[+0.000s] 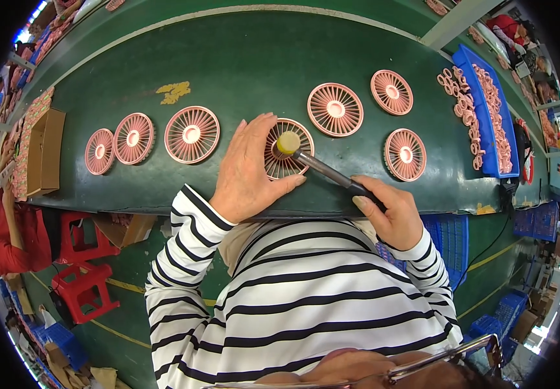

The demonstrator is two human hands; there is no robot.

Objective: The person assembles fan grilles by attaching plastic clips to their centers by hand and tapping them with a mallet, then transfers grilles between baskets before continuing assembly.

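Near the front edge of the green table, my left hand (247, 170) grips a pink, round fan grille (282, 168) with thin spokes, its thumb at the near rim and its fingers along the left rim. My right hand (391, 211) is wrapped round the dark handle of a mallet (288, 142). The mallet's yellowish head is over the grille's middle and hides the hub; I cannot tell whether they touch. Flat on the table to the left lie three more pink grilles (192, 134), and three others (335, 109) lie to the right.
A blue crate (511, 174) of small pink ring parts stands at the table's right end, with loose pink rings (464, 107) beside it. At the left end is an open cardboard box (47, 152). Red stools (85, 292) and a person in red (17, 236) are at the lower left.
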